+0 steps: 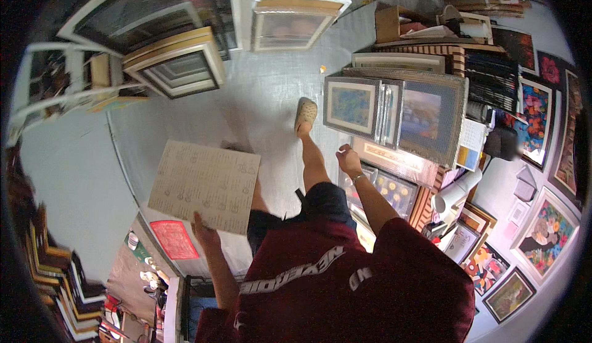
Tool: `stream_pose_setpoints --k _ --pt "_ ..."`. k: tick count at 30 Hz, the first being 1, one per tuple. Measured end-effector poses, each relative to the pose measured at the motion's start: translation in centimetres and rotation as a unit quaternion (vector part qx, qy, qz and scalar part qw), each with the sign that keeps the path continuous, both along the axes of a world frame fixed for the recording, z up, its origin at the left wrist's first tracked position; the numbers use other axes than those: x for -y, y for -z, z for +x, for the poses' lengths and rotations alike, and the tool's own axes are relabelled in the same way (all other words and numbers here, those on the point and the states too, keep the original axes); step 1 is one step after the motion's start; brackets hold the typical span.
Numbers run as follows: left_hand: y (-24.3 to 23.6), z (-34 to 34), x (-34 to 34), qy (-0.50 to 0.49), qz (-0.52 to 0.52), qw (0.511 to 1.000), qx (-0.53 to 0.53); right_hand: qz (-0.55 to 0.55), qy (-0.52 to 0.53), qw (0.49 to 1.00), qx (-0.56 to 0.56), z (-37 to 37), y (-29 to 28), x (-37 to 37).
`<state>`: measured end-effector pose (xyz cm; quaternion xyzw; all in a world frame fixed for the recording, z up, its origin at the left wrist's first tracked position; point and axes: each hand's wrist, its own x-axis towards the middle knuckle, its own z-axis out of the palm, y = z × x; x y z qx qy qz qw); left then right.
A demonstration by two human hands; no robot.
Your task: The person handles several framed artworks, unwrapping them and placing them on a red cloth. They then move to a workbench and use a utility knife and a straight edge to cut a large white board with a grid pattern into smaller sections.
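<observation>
My left hand point(206, 235) grips the lower edge of a flat beige board point(206, 185) covered in rows of small marks and a few circled spots. The board is held tilted in front of me, above the floor. My right hand point(348, 160) is loosely closed, with nothing visible in it and a band at its wrist. It hovers beside the stacked framed pictures on the right, closest to a blue picture in a pale mat point(351, 105). I cannot tell whether it touches anything.
A larger framed picture point(425, 118) leans behind the blue one. Several empty frames point(179, 71) stand at the far left, and a wrapped frame stack point(296, 25) straight ahead. Frame corner samples point(68, 281) hang at lower left. My foot in a beige clog point(304, 113) is on the grey floor.
</observation>
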<state>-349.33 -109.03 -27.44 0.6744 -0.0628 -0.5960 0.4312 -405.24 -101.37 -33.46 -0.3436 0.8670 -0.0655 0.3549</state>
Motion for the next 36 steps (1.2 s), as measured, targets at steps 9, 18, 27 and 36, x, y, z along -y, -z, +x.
stream_pose_setpoints --k 9,18,27,36 --pt "6.7 -12.0 -5.2 -0.073 0.194 0.978 -0.018 0.083 -0.008 0.996 0.019 -14.1 32.4 8.6" --pt "8.2 -15.1 -7.4 -0.057 0.238 0.966 0.082 0.078 0.056 0.995 -0.031 -17.1 49.7 15.2" --pt "8.6 -16.9 -6.0 -0.068 0.253 0.955 0.138 -0.125 0.081 0.985 -0.083 -19.0 54.5 19.5" --pt "8.4 -16.8 -6.8 -0.111 0.247 0.959 0.081 -0.038 0.078 0.995 -0.052 -22.5 56.0 24.9"
